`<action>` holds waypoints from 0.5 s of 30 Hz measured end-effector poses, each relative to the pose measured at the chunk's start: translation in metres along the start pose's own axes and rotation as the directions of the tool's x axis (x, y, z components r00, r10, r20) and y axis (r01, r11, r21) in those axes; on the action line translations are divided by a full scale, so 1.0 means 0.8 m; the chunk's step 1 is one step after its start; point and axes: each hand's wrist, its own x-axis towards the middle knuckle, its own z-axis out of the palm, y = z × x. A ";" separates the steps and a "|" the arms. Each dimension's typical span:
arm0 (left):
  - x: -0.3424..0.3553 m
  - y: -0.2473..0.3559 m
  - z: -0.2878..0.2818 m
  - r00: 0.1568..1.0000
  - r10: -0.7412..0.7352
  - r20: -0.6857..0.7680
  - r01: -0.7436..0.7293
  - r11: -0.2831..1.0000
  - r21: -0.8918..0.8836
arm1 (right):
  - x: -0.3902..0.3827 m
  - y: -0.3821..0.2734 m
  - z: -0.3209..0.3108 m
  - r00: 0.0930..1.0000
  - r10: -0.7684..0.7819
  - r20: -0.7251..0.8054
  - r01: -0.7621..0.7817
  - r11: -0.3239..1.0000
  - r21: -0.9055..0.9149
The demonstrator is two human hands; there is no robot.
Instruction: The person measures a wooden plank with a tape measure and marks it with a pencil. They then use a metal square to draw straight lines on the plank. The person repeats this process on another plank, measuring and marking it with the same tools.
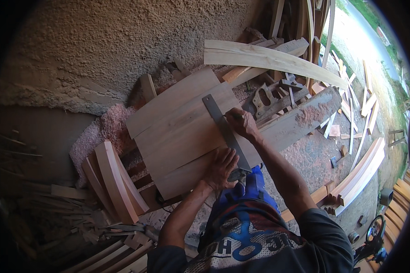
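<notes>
Ruler (226,132), one, across one wooden panel (177,129), left fingers (223,156) apart, right fingers (236,114) curled, grip unclear

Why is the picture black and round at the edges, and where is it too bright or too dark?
Head view: a fisheye lens makes the dark curved rim; head view: outdoor ground, upper right, glares white; head view: wood scraps, lower left, sit in shadow; head view: the metal square looks fairly clear.

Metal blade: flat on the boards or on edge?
Flat: the metal blade lies across the boards with its broad face showing from above.
</notes>
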 end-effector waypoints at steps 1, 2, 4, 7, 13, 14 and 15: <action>-0.003 -0.002 0.005 1.000 -0.013 0.002 0.013 0.999 -0.039 | -0.012 -0.004 -0.003 0.999 0.030 0.017 -0.030 0.999 -0.012; -0.005 -0.004 0.009 1.000 -0.026 0.005 0.027 0.997 -0.078 | -0.035 -0.009 -0.009 0.998 0.061 0.034 -0.060 0.998 -0.024; -0.005 -0.002 0.011 0.999 -0.040 0.009 0.041 0.995 -0.094 | -0.090 -0.020 -0.028 0.991 0.117 0.071 -0.112 0.992 -0.065; -0.006 0.003 0.008 0.999 -0.047 -0.018 0.046 0.997 -0.058 | -0.191 -0.031 -0.069 0.953 0.237 0.190 -0.220 0.970 -0.107; -0.004 0.004 0.006 0.999 -0.038 0.018 0.037 0.999 0.029 | -0.307 0.013 -0.072 0.864 0.383 0.326 -0.273 0.902 -0.335; -0.001 0.004 0.004 0.999 -0.038 0.017 0.037 0.998 0.044 | -0.294 0.014 -0.065 0.866 0.417 0.276 -0.351 0.900 -0.259; -0.002 0.003 0.002 0.999 -0.037 0.021 0.035 0.997 0.062 | -0.277 0.000 -0.055 0.861 0.454 0.229 -0.423 0.890 -0.170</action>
